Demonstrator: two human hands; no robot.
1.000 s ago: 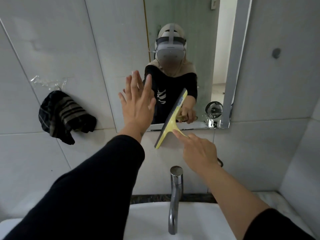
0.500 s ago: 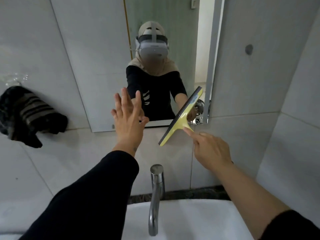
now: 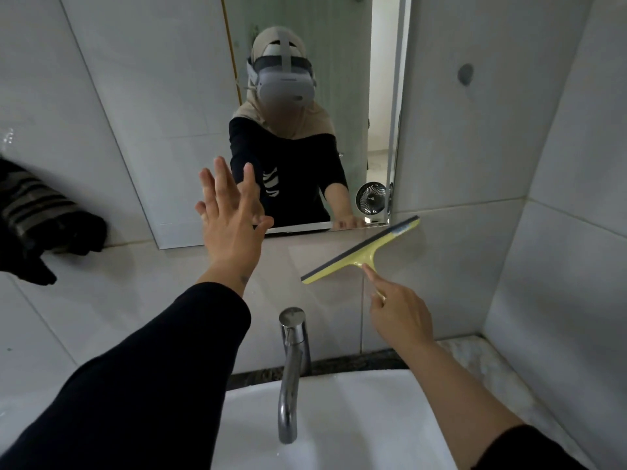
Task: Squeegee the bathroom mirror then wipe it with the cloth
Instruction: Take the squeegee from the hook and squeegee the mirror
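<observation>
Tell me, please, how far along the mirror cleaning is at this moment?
The squeegee, gripped in the right hand, sits on the tile just below the mirror, as at a stroke's end. The left hand is spread open at the mirror's lower edge. The cloth hangs untouched on the wall, so wiping is left.

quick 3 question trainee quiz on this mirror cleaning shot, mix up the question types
1. True or false: the squeegee blade lies fully on the mirror glass.
2. Which hand holds the squeegee?
A. left hand
B. right hand
C. both
3. Fill in: the striped cloth hangs on the tiled wall to the ___ of the mirror.

Key
1. False: it sits below the mirror's bottom edge, against the wall tiles.
2. B; the left hand is open, fingers spread, at the mirror's lower edge.
3. left
</observation>
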